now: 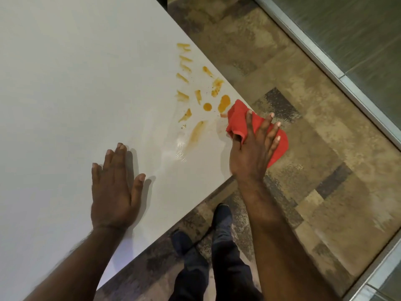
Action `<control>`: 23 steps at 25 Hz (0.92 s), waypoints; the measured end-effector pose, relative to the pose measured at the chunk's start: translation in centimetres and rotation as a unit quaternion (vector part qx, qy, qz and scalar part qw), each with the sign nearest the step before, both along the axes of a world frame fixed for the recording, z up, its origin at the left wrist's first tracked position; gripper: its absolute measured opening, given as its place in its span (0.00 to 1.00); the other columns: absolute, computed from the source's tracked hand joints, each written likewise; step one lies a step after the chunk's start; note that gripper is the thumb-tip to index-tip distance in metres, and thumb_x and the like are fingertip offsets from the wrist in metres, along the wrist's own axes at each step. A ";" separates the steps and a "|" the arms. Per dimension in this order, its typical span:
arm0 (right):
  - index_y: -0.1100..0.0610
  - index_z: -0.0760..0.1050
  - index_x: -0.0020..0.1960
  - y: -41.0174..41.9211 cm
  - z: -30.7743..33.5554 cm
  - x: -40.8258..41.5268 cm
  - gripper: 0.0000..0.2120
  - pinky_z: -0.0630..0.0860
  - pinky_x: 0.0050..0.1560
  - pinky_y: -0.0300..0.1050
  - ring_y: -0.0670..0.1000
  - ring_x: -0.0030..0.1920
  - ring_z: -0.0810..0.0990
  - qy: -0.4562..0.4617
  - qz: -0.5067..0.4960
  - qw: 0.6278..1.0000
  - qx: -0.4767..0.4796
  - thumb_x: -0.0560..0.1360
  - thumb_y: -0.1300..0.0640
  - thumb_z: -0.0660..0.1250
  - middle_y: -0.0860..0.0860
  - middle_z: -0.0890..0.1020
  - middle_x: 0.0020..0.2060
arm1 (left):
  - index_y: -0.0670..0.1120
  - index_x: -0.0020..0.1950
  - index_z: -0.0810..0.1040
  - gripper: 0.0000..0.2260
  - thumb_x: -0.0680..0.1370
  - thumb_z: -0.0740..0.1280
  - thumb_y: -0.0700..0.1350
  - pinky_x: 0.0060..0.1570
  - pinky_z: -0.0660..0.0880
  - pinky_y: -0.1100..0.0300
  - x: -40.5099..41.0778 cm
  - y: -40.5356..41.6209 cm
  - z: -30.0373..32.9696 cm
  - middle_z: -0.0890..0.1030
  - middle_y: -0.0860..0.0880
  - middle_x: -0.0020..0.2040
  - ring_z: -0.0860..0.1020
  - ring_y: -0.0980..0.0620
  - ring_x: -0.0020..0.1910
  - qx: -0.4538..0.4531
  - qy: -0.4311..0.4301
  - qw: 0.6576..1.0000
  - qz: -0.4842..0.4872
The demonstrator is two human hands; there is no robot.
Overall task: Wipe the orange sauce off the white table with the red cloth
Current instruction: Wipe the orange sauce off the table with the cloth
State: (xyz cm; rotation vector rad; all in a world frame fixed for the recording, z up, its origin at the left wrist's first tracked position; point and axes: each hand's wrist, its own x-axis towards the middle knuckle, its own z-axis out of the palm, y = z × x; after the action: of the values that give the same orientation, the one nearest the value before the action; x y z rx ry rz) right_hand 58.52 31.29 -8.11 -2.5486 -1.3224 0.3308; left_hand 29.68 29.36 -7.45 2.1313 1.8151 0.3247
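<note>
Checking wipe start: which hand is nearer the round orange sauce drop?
Right. The right hand presses the crumpled red cloth at the white table edge, just right of the round orange sauce drop; the left hand lies flat, well below-left.

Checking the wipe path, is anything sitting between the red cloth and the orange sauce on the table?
Nothing visible. The right hand presses the red cloth at the white table edge, right beside the nearest orange sauce blob. The left hand rests flat, off to the side.
</note>
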 end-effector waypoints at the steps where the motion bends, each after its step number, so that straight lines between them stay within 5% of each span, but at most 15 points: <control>1: 0.44 0.47 0.79 0.4 0.0 0.1 0.31 0.39 0.77 0.59 0.60 0.78 0.39 0.000 -0.004 1.000 0.003 0.80 0.46 0.56 0.57 0.44 0.79 | 0.45 0.80 0.54 0.30 0.81 0.51 0.58 0.77 0.45 0.46 0.0 0.0 0.0 0.60 0.45 0.79 0.55 0.45 0.79 -0.002 0.000 1.000 0.001; 9: 0.43 0.51 0.78 3.6 0.8 0.2 0.28 0.39 0.76 0.54 0.58 0.79 0.45 0.035 0.101 0.994 0.008 0.80 0.43 0.53 0.53 0.51 0.80 | 0.46 0.80 0.52 0.32 0.80 0.50 0.61 0.77 0.43 0.47 0.1 0.0 0.1 0.58 0.46 0.80 0.53 0.47 0.79 -0.019 -0.002 1.000 0.004; 16: 0.44 0.43 0.78 1.9 1.1 -5.9 0.32 0.37 0.76 0.55 0.59 0.78 0.41 0.005 0.227 0.973 -0.032 0.79 0.38 0.52 0.55 0.44 0.79 | 0.49 0.81 0.47 0.33 0.80 0.47 0.63 0.77 0.43 0.48 0.1 -0.1 0.2 0.53 0.49 0.80 0.50 0.49 0.79 -0.025 0.019 0.999 -0.009; 23: 0.43 0.46 0.78 -2.7 1.2 -6.5 0.34 0.34 0.76 0.50 0.54 0.78 0.37 0.031 0.261 0.965 -0.020 0.77 0.43 0.58 0.49 0.44 0.80 | 0.44 0.81 0.51 0.35 0.80 0.44 0.65 0.77 0.45 0.49 0.5 -0.2 0.6 0.59 0.43 0.79 0.53 0.45 0.79 -0.024 0.017 1.000 -0.007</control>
State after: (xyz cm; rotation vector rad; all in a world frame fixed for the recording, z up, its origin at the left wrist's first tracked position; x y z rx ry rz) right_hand 51.99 28.54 -6.91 -2.1559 -1.9662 0.5306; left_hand 30.14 29.20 -6.90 2.1282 1.8069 0.2411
